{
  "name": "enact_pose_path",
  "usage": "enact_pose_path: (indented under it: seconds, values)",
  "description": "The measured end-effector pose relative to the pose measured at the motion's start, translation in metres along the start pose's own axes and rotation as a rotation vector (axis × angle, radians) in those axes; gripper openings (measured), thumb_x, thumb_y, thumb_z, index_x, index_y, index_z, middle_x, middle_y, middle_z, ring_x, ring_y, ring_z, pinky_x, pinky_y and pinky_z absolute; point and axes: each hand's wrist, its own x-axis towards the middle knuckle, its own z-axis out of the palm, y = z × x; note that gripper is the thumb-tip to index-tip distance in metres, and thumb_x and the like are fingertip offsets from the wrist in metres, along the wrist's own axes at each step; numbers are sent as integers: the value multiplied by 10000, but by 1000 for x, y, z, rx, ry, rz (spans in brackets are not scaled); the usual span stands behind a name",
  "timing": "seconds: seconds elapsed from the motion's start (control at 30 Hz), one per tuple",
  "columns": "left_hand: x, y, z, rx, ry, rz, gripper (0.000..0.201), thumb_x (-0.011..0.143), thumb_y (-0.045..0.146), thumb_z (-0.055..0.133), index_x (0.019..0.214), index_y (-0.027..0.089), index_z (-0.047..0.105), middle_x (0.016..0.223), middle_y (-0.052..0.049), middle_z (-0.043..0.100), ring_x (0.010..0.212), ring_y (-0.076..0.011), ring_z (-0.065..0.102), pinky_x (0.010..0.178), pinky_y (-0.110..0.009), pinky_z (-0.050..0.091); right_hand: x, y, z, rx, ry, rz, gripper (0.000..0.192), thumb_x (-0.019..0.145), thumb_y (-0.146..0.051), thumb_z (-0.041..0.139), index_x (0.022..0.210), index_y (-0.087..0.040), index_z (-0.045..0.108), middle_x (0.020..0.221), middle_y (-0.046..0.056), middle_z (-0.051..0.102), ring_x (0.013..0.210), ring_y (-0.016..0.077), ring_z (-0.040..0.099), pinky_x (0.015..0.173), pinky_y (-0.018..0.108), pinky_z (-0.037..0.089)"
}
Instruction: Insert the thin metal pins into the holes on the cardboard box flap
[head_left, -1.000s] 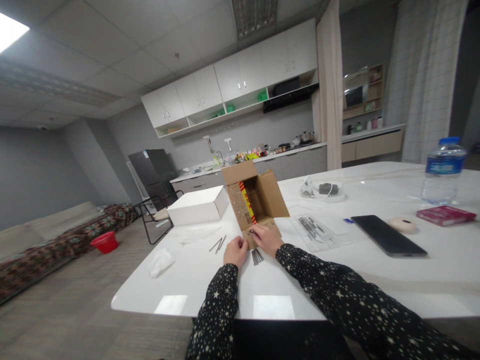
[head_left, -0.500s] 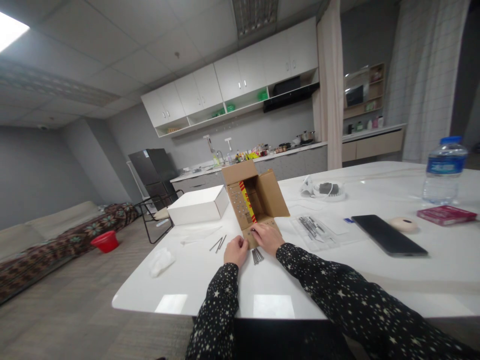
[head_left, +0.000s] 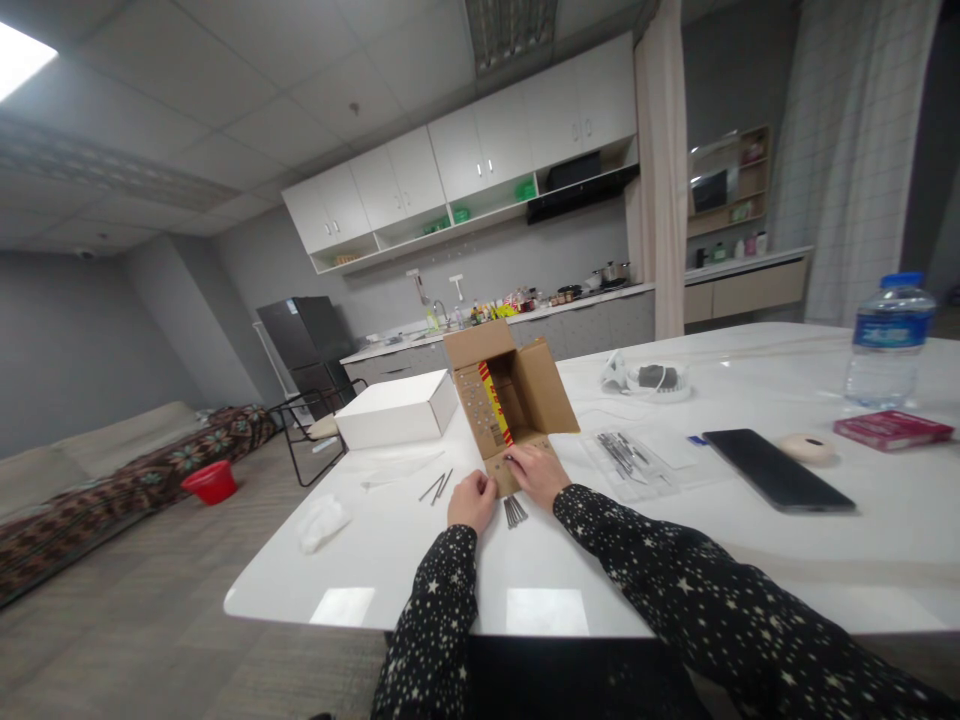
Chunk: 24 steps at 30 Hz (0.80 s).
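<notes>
Head view: my left hand [head_left: 472, 500] is curled shut against the cardboard box [head_left: 507, 405] at the table's [head_left: 420, 580] near edge. My right hand [head_left: 537, 473] pinches a nail [head_left: 508, 460] at the perforated flap. Loose nails [head_left: 514, 512] lie between the hands. I judge nail insertion underway; next needs hole alignment.

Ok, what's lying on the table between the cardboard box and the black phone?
In the head view, a clear plastic tray holding thin metal pieces lies between the cardboard box and the black phone, on the white table.
</notes>
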Motion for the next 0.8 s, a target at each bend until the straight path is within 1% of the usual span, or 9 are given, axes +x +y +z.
enact_pose_path:
  seconds: [0.23,0.37,0.6,0.8]
  values:
    - [-1,3,-3,12,1,-4,266,815,374,448,635,189,514,616,-3,572,596,-120,482,579,-226,310,1,4,3,75,17,-28,186,867,-135,471,976,-197,608,954,63,642,918,173,567,815,286,419]
    - [-2,5,-4,17,-4,-15,268,814,372,441,626,192,506,610,-2,564,594,-121,477,575,-226,304,1,6,5,92,34,-8,189,866,-145,470,967,-196,621,945,61,632,921,171,563,824,287,419]
    - [-3,6,-4,19,2,-18,269,813,375,448,626,192,506,608,-3,561,595,-121,476,571,-225,299,1,8,7,280,26,43,187,815,-148,496,921,-200,642,869,30,653,759,148,583,718,263,440]
    - [-2,5,-4,21,0,-16,268,815,368,454,625,190,514,606,-4,564,593,-121,486,571,-226,306,2,10,12,369,-9,131,181,796,-201,512,914,-194,649,759,16,670,659,135,585,646,240,446]
